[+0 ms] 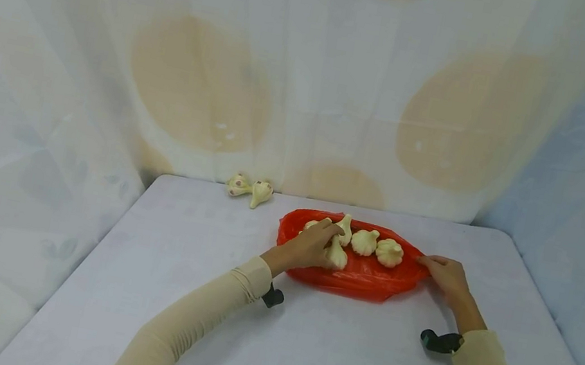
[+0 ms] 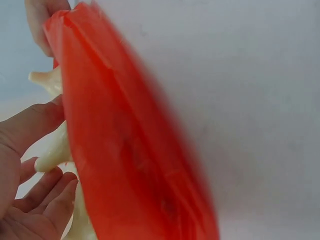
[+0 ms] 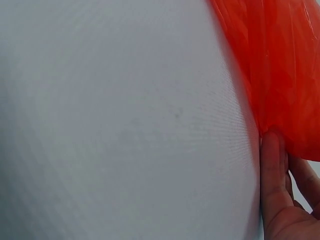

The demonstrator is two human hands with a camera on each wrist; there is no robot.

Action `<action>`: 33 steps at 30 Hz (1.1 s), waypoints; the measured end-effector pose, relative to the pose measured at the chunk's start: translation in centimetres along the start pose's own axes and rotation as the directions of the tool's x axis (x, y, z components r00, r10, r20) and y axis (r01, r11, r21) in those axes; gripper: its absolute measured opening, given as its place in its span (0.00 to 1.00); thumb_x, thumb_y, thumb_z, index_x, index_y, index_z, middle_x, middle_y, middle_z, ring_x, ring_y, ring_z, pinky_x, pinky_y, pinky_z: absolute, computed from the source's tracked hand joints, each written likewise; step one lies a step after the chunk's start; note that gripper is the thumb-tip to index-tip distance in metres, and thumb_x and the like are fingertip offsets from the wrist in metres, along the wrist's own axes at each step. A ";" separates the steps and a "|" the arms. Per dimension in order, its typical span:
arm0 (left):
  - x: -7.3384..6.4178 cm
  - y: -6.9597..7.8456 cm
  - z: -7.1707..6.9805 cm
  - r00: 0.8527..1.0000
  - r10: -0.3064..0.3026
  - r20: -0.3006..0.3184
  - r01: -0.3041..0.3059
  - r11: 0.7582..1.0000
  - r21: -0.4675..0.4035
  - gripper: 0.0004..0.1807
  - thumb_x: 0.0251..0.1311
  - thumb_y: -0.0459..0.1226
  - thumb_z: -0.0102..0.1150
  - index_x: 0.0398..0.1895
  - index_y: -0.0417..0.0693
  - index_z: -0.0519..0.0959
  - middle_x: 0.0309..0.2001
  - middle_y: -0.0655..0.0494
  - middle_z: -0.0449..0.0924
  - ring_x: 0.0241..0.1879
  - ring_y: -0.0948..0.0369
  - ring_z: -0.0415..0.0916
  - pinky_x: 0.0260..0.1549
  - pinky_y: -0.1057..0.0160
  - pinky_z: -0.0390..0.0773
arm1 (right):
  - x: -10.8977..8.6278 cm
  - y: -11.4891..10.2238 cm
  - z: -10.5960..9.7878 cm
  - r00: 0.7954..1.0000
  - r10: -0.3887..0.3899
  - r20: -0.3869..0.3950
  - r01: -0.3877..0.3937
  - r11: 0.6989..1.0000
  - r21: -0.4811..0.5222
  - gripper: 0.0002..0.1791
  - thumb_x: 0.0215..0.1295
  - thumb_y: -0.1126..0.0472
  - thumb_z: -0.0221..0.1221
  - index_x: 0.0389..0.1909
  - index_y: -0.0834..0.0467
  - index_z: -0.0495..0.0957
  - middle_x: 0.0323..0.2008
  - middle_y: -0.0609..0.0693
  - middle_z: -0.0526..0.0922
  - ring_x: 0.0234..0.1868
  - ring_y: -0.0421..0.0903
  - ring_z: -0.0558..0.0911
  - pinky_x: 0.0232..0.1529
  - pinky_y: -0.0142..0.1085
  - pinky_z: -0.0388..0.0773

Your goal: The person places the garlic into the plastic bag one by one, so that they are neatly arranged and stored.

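Note:
A red plastic bag [image 1: 348, 283] lies spread with its mouth open on the table, several whole garlic bulbs [image 1: 364, 242] inside it. My left hand [image 1: 312, 246] reaches over the bag's left part and grips one garlic bulb [image 1: 337, 255] between thumb and fingers. In the left wrist view that bulb's stem [image 2: 47, 159] points back toward the palm, while the bag's wall [image 2: 115, 135] hides its lower part. At the bag's right end, my right hand [image 1: 446, 276] pinches the plastic edge; its fingertips [image 3: 271, 142] press against the film in the right wrist view.
Two more garlic bulbs [image 1: 261, 193] lie at the table's back edge, left of the bag. A white cloth covers the table [image 1: 354, 363]. Patterned curtains [image 1: 344, 87] hang behind and at both sides. Dark wrist mounts [image 1: 440, 342] stick out below both hands.

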State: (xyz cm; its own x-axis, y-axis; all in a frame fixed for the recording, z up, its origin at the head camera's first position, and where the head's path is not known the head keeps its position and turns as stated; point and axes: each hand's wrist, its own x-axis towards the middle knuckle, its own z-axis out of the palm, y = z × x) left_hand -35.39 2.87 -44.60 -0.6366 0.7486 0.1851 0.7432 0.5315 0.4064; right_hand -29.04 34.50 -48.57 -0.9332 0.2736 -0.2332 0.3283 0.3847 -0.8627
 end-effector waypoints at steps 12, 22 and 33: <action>-0.1 0.3 -2.3 0.999 0.019 -0.029 -0.018 0.999 0.034 0.39 0.40 0.46 0.67 0.57 0.46 0.62 0.51 0.53 0.64 0.46 0.58 0.66 0.43 0.70 0.69 | 0.6 0.3 0.1 1.000 -0.010 -0.004 0.010 1.000 -0.021 0.35 0.55 0.40 0.51 0.53 0.65 0.67 0.54 0.63 0.66 0.52 0.56 0.63 0.48 0.45 0.67; -0.3 -0.8 -4.0 0.994 0.031 -0.108 -0.027 0.999 0.044 0.36 0.41 0.43 0.67 0.56 0.46 0.64 0.49 0.54 0.64 0.46 0.63 0.65 0.44 0.70 0.69 | 0.9 0.7 -0.2 1.000 -0.015 -0.003 0.015 1.000 -0.010 0.37 0.55 0.40 0.50 0.55 0.67 0.66 0.55 0.64 0.64 0.53 0.57 0.63 0.52 0.48 0.64; -0.5 -5.1 -5.9 0.956 0.011 -0.294 -0.012 1.000 0.000 0.33 0.40 0.40 0.68 0.52 0.47 0.65 0.43 0.55 0.66 0.43 0.62 0.67 0.38 0.71 0.72 | 1.0 0.8 -0.7 1.000 -0.005 -0.002 0.005 0.999 -0.045 0.36 0.56 0.40 0.50 0.55 0.66 0.65 0.55 0.64 0.65 0.52 0.56 0.64 0.30 0.30 0.68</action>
State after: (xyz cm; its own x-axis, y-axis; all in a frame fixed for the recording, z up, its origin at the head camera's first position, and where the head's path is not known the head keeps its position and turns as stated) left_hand -40.07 -2.55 -41.47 -0.6607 0.6048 0.4446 0.7506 0.5227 0.4042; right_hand -29.60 35.70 -49.13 -0.9345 0.2735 -0.2278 0.3298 0.4250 -0.8430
